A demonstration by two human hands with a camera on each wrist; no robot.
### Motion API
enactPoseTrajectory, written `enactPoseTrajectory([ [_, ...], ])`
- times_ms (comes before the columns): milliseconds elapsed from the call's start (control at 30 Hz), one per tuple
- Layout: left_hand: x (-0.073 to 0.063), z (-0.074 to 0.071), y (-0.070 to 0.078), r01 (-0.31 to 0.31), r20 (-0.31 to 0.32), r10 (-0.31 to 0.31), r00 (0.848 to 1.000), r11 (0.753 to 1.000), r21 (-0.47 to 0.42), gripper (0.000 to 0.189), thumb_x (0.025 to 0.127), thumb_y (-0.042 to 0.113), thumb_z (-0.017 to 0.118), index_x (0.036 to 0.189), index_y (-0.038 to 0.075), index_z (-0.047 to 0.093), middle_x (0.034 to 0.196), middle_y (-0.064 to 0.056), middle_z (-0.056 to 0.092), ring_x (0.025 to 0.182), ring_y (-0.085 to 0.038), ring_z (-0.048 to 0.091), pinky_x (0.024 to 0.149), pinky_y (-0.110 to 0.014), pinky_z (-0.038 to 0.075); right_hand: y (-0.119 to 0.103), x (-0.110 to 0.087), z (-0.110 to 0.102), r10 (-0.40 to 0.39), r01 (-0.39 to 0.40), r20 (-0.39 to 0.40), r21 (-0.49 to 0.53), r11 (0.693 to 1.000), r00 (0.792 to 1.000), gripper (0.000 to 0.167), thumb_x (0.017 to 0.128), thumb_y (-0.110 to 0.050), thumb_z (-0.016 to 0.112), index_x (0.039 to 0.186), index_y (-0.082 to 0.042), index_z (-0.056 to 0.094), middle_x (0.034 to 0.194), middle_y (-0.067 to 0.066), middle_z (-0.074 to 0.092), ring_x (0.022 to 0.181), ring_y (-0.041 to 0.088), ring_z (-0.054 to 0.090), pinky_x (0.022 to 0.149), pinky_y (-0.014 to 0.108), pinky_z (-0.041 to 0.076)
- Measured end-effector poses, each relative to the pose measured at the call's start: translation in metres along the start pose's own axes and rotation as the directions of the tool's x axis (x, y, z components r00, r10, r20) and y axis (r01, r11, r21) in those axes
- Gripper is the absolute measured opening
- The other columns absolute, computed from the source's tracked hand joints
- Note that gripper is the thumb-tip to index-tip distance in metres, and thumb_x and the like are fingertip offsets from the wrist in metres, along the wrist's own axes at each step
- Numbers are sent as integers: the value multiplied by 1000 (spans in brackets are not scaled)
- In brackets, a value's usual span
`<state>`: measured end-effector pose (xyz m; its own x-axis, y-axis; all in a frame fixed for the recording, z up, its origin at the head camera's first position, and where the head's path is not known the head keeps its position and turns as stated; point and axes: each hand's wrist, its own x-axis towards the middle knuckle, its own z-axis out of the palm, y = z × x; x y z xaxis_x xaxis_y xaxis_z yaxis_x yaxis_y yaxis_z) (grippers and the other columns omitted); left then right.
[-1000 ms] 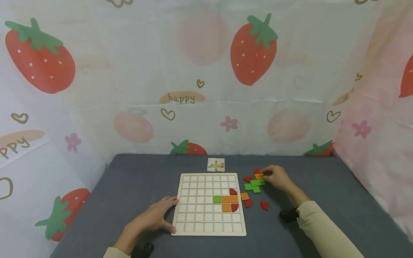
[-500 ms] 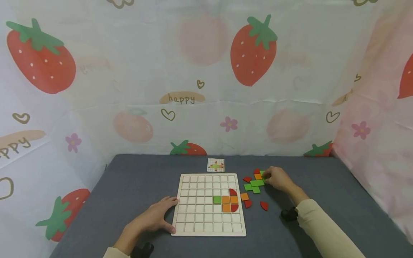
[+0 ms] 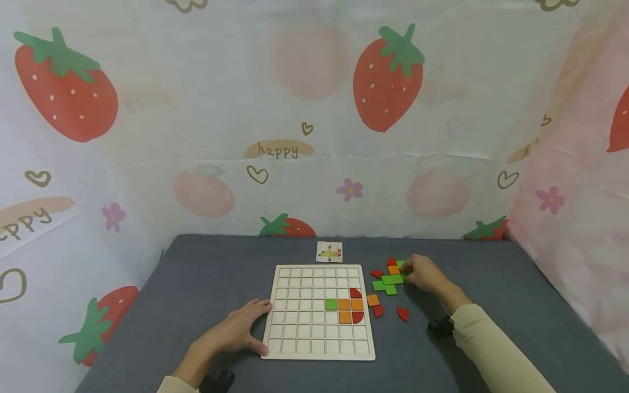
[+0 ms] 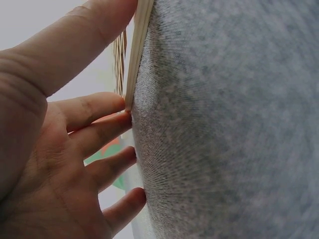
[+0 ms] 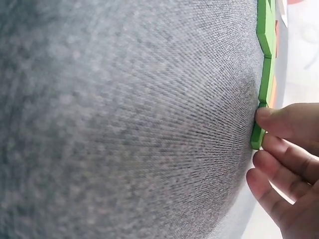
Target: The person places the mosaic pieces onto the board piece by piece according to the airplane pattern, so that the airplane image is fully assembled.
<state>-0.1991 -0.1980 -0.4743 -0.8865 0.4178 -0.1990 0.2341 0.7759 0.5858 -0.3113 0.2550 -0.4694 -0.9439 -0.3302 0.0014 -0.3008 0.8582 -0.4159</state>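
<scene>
A pale wooden grid board point(image 3: 303, 331) lies on the grey table. My left hand point(image 3: 238, 330) rests at its left edge, thumb at the near corner and fingertips farther up; in the left wrist view the fingers are spread and nearly straight. On the board sit one green square tile point(image 3: 331, 304), three orange square tiles point(image 3: 345, 317) and two red quarter-round tiles point(image 3: 356, 293). Right of the board, my right hand point(image 3: 425, 273) pinches a green tile point(image 5: 256, 138) between thumb and index finger, at the end of a row of green tiles point(image 5: 267, 74).
Loose green tiles point(image 3: 392, 279), orange tiles point(image 3: 373, 300) and red quarter-round tiles point(image 3: 402, 314) lie between the board and my right hand. A small pattern card point(image 3: 329, 252) lies behind the board. A strawberry-print cloth point(image 3: 295, 191) hangs along the table's back edge.
My right hand has shifted slightly right and nearer, uncovering a green tile beside the far orange one. The left hand and the board stay in place.
</scene>
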Motion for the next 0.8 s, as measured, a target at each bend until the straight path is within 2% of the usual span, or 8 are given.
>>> enactPoseTrajectory([
  [433, -2, -2, 3, -5, 0, 5, 1000, 1000, 8, 98, 64, 35, 87, 144, 0, 44, 153, -18, 39, 145, -45, 25, 108, -71, 23, 5, -1, 0, -23, 23, -1, -3, 1000, 1000, 20, 81, -2, 71, 100, 4, 72, 95, 15, 66, 86, 29, 64, 75, 43, 54],
  [800, -1, -2, 2, 3, 4, -3, 1000, 1000, 13, 98, 64, 35, 87, 144, 1, 44, 154, -17, 39, 146, -45, 25, 109, -70, 23, 5, -8, -1, 5, -5, -20, 35, 999, 1000, 22, 82, -5, 72, 102, 4, 71, 95, 15, 66, 87, 28, 63, 75, 43, 54],
])
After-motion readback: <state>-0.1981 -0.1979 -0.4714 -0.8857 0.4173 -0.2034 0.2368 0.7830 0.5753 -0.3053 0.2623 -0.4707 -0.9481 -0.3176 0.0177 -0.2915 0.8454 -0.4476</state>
